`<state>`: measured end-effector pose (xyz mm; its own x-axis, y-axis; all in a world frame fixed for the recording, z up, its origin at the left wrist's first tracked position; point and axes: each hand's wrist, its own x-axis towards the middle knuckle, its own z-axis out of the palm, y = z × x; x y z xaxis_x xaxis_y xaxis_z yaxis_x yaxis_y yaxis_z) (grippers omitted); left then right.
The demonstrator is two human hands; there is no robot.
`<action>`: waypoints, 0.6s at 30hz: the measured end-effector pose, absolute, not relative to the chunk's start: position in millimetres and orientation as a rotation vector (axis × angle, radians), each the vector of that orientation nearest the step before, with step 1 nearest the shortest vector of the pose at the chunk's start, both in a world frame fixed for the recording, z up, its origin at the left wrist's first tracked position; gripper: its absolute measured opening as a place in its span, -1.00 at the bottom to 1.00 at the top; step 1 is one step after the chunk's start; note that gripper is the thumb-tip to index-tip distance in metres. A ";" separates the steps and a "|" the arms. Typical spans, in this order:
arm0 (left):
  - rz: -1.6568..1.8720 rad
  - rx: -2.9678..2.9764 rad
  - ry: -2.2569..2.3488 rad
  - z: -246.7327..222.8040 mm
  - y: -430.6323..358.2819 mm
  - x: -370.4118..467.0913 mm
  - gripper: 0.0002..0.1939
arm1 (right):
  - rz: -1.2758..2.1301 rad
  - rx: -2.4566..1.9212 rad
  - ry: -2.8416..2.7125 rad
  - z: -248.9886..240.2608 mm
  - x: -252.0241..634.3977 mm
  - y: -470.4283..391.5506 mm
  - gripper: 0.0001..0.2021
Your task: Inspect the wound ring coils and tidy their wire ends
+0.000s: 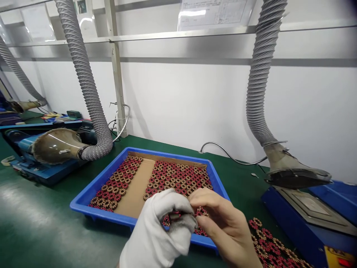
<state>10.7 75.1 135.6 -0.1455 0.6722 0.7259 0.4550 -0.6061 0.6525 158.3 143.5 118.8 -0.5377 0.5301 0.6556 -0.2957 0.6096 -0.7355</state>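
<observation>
My left hand (160,227), in a white glove, has its fingers curled round a small dark part (175,215) with bits of red on it, mostly hidden by the glove. The bare fingertips of my right hand (228,227) pinch at the glove's fingertips, and what lies between them is too small to make out. Both hands are above the near side of a blue tray (100,212). Rows of flower-shaped wound stators (178,175), some red and some copper-coloured, lie flat in it on brown cardboard (136,186).
More stators (269,242) lie on the green table at the right, beside a blue box-shaped device (301,223) with a metal top plate. An extraction hood (295,167) hangs over that device. Another hood (60,145) sits by a blue machine (50,167) at the left.
</observation>
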 end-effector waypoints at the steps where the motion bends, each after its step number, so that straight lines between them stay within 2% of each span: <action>1: 1.825 1.868 1.242 136.3 75.9 11.4 -0.81 | 1.042 -0.154 -1.862 118.7 157.6 143.8 -0.80; 10: 1.637 1.580 1.065 142.4 76.6 16.0 -0.86 | 0.942 0.057 -1.791 116.0 149.2 146.3 -0.82; 13: 1.704 1.704 1.115 141.0 76.1 16.2 -0.86 | 1.058 0.021 -1.716 116.3 147.3 144.2 -0.90; 16: 1.790 1.846 1.247 139.3 75.5 15.9 -0.83 | 1.245 -0.025 -1.421 119.7 148.7 145.3 -0.88; 18: 1.805 1.872 1.304 139.0 75.5 15.7 -0.82 | 1.226 -0.052 -1.256 122.0 151.0 147.3 -0.90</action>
